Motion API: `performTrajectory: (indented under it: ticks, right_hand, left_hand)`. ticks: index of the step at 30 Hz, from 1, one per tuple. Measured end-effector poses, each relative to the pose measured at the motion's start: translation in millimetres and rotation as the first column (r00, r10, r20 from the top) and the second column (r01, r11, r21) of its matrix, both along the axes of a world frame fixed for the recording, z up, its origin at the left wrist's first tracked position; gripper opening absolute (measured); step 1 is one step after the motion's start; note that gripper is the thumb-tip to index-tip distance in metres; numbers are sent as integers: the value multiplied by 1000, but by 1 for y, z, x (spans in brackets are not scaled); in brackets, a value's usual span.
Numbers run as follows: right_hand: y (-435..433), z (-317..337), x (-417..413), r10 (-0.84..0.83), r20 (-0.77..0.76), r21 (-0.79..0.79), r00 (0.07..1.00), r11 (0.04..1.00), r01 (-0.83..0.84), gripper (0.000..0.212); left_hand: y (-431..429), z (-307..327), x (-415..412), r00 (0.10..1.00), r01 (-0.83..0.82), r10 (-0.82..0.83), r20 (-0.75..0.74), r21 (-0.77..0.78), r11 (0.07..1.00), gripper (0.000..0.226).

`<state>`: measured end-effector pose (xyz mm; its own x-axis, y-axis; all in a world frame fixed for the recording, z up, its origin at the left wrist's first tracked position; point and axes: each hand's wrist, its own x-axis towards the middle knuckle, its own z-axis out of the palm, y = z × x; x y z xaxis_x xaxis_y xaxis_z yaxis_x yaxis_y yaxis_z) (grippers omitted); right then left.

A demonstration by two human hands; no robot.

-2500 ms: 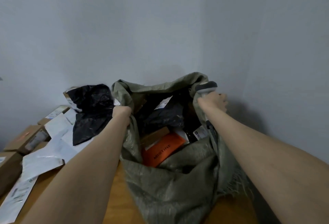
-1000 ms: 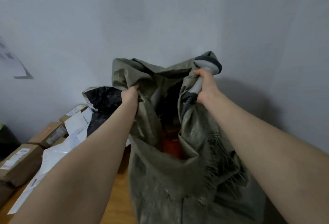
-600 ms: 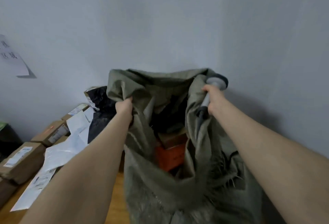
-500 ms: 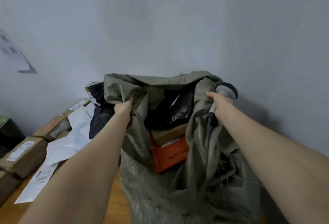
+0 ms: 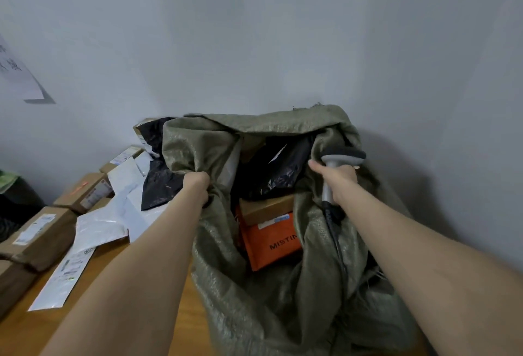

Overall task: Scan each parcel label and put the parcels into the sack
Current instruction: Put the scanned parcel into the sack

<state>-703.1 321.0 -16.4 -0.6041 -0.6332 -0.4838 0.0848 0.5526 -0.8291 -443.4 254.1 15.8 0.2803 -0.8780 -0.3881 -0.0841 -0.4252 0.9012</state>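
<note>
at the centre of the frame, a grey-green woven sack (image 5: 254, 293) stands on a wooden table (image 5: 36, 327) against the wall, its mouth pulled wide. the left hand (image 5: 196, 185) grips a bunched fold of the rim on the left side, fingers curled into the cloth. the right hand (image 5: 339, 178) wraps the handle of a barcode scanner (image 5: 343, 156) at the right rim, with its cable (image 5: 335, 239) trailing down the cloth; whether it also pinches the rim i cannot tell. inside lie an orange parcel (image 5: 271, 242), a cardboard box (image 5: 266, 208) on top of it and a black poly mailer (image 5: 271, 174) behind. at the left of the frame, more brown boxes (image 5: 42, 231) and white mailers (image 5: 99, 222) wait on the table. the sack looks soft and floppy, likely to slump shut if let go, and heavy with its load; a gathered handful of rim seems the best hold, away from the frayed edge at the lower right. the boxes should be stiff, the mailers limp and slick.
</note>
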Motion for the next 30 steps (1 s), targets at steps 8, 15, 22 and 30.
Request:
performTrajectory:
  ticks: [8,15,22,30]
  right_hand:
    - [-4,-29,19,65,-307,209,950,978,0,77]
    - [5,0,-8,-217,218,-122,951,961,248,48]
    - [10,117,-2,61,527,-497,848,831,249,12]
    - [36,130,-9,24,526,-551,850,771,319,9]
  left_hand:
    - [-2,-21,-9,997,81,-79,-17,163,983,51]
    - [-4,-6,-16,992,-13,16,-121,24,1000,43]
    - [-14,73,-29,995,28,-51,-89,-244,969,42]
    - [0,88,-29,975,-24,-31,-218,-244,969,55]
